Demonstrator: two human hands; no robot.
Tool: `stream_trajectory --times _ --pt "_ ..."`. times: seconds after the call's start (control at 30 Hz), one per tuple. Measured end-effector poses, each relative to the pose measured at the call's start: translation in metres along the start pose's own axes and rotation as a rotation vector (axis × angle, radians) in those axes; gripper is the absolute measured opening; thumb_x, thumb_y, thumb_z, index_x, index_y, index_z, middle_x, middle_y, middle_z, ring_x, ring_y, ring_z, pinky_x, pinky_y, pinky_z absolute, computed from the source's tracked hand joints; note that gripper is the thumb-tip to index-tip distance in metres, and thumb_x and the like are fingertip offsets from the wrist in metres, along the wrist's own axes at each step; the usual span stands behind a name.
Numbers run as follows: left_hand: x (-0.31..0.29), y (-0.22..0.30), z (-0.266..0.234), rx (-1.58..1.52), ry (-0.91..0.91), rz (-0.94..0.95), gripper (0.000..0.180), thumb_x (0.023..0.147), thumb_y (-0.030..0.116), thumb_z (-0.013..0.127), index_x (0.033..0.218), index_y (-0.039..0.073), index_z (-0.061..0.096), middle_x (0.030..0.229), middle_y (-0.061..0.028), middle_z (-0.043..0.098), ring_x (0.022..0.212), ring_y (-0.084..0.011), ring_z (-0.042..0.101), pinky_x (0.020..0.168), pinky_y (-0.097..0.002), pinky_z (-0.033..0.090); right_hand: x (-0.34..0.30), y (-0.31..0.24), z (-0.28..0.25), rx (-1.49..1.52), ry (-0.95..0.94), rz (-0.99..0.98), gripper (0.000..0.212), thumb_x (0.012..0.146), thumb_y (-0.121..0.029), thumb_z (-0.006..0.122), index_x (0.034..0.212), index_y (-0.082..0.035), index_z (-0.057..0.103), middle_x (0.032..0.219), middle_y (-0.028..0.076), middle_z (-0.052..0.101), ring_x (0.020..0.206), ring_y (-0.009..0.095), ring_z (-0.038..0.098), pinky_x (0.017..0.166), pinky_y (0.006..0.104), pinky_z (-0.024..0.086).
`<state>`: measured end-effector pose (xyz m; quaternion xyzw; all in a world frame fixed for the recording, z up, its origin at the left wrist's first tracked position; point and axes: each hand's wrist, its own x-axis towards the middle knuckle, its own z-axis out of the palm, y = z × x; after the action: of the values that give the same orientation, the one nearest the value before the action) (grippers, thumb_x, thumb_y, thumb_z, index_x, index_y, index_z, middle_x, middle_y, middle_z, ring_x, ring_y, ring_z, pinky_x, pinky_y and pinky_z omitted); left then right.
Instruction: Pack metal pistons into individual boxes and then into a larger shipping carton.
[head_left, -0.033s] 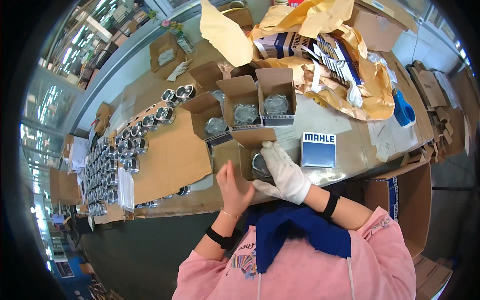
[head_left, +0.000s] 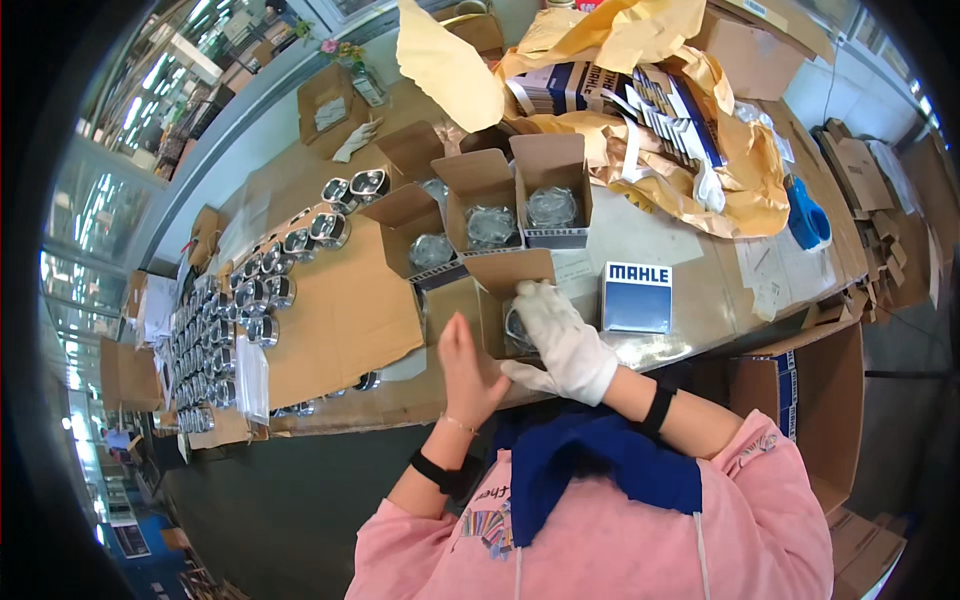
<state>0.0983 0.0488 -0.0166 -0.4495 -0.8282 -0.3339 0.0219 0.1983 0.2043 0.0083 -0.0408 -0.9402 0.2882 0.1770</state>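
My bare left hand (head_left: 468, 375) is beside the left side of a nearby open carton, fingers stretched upward and thumb apart. My right hand (head_left: 568, 345), in a white glove, lies over the same carton's right side, fingers extended and thumb reaching toward my left hand. The carton's brown flap (head_left: 510, 268) stands up at its far side. Inside the carton, a wrapped round metal part (head_left: 516, 328) shows partly; my right hand covers the rest. Just behind stand more open cartons, including one with a bagged metal part (head_left: 492, 228) and another with a similar part (head_left: 551, 208).
A closed blue-and-white box (head_left: 637, 298) stands to the right. Rows of shiny pistons (head_left: 215, 335) cover the left of the table, beside a cardboard sheet (head_left: 345, 310). Torn brown paper (head_left: 750, 205) surrounds flat blue cartons at the back. A blue tape dispenser (head_left: 808, 215) sits far right.
My right hand has shifted slightly left, its fingers still over the carton. The left hand's fingers have drawn closer together and moved up a little.
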Motion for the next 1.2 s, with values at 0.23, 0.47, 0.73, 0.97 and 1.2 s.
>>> stream_trajectory --times 0.23,0.47,0.73,0.97,1.2 --pt "0.004 -0.013 0.017 -0.1 -0.225 0.342 0.089 0.055 0.003 0.067 0.132 -0.01 0.023 0.139 -0.0287 0.023 0.13 -0.0426 0.023 0.107 -0.0443 0.022 0.009 0.001 -0.007 0.408 -0.21 0.225 0.052 0.082 -0.029 0.057 0.122 0.001 0.044 0.119 0.026 0.051 0.109 0.035 0.052 0.089 0.0403 0.043" --pt "0.015 -0.006 0.008 0.187 -0.386 0.384 0.081 0.055 0.012 0.069 0.131 0.01 0.04 0.14 -0.0143 0.032 0.129 -0.0313 0.03 0.099 -0.0403 0.033 0.017 0.02 0.007 1.303 0.537 0.827 0.025 0.088 -0.02 0.056 0.105 -0.003 0.05 0.099 0.008 0.057 0.082 0.013 0.057 0.069 0.0268 0.048" --pt "0.014 -0.031 -0.001 -0.489 -0.227 0.044 0.041 0.067 -0.004 0.051 0.106 0.004 0.059 0.111 -0.0165 0.057 0.109 -0.0326 0.052 0.09 -0.038 0.043 0.009 0.029 -0.017 0.159 0.111 -0.296 0.014 0.083 -0.013 0.052 0.094 -0.008 0.059 0.088 0.007 0.062 0.088 0.024 0.059 0.083 0.0346 0.044" --pt "0.059 -0.017 -0.006 0.006 -0.434 0.329 0.085 0.057 0.028 0.077 0.13 0.006 0.04 0.132 -0.0217 0.036 0.123 -0.0387 0.034 0.101 -0.0435 0.031 -0.005 0.016 -0.007 0.059 -0.305 0.051 0.044 0.07 -0.031 0.064 0.107 -0.007 0.057 0.107 0.008 0.059 0.107 0.026 0.054 0.099 0.0469 0.031" --pt "0.066 -0.02 0.007 0.034 -0.568 0.391 0.089 0.049 0.028 0.082 0.123 0.0 0.04 0.133 -0.0208 0.032 0.123 -0.0405 0.029 0.102 -0.0457 0.03 0.005 0.022 -0.004 -0.319 -0.215 -0.02 0.087 0.066 -0.049 0.067 0.132 -0.003 0.032 0.129 0.02 0.039 0.126 0.036 0.032 0.102 0.0505 0.025"
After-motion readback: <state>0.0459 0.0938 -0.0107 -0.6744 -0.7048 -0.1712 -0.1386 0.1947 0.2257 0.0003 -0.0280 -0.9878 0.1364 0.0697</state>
